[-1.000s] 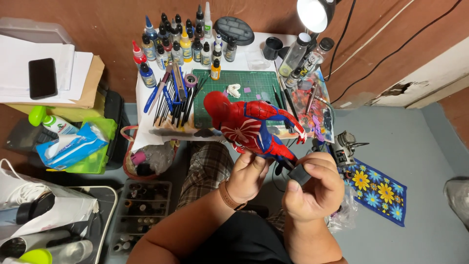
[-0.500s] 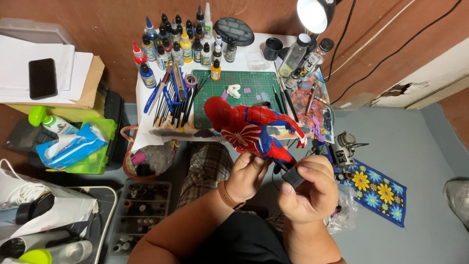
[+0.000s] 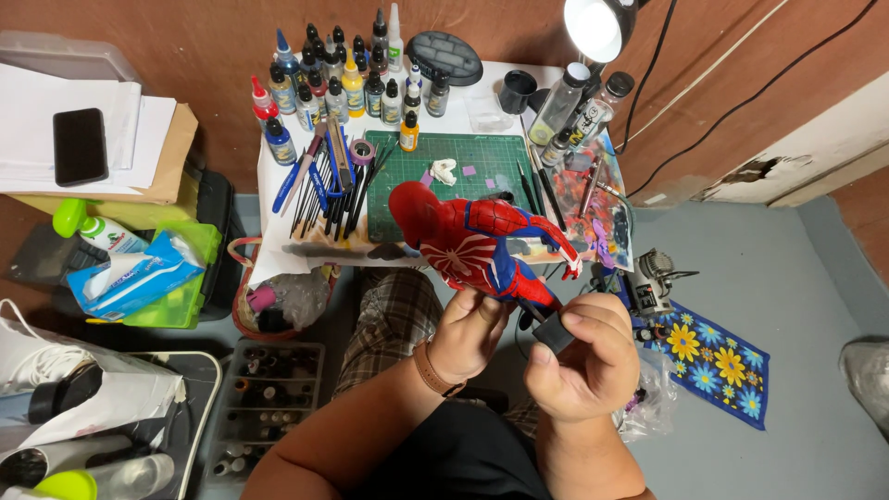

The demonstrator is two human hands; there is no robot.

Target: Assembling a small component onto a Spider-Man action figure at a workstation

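Red-and-blue action figure (image 3: 472, 245) held in the air above the lap, just in front of the counter (image 3: 278, 185), head toward the green cutting mat (image 3: 463, 157). Left hand (image 3: 468, 333) wrapped around the figure's legs, fingers clamped on them. Right hand (image 3: 583, 356) closed on a small black base piece (image 3: 554, 333), pressed close to the figure's lower end; whether already joined or only touching, impossible to tell. Figure fully coloured, no bare patches visible from here. Paint bottles (image 3: 343, 79) standing capped at the back, brushes (image 3: 338, 190) lying in a row beside the mat, none in hand. Judging by this, painting seemingly done, fitting of the base in hand and not clearly finished.
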